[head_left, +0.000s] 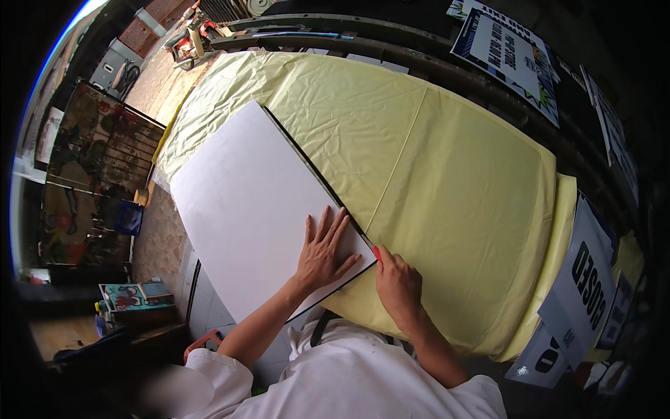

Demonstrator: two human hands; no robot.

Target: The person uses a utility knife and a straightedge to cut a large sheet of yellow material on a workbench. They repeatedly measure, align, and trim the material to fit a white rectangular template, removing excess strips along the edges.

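Note:
A large white board [237, 202] lies slantwise on the yellow-covered table, with a dark strip along its right edge. My left hand [323, 250] presses flat on the board near its right corner, fingers spread. Just beyond that corner, my right hand [399, 285] is closed round a small red tool [377, 253], which looks like a cutter knife. Its tip meets the board's edge, and most of it is hidden in my fist.
The yellow sheet [474, 209] covering the table is wrinkled at the far left. Printed signs [506, 59] lie on dark rails at the back right, and more signs [576, 279] hang at the right. A cluttered rack [105, 160] stands left; a motorbike [195, 35] is farther off.

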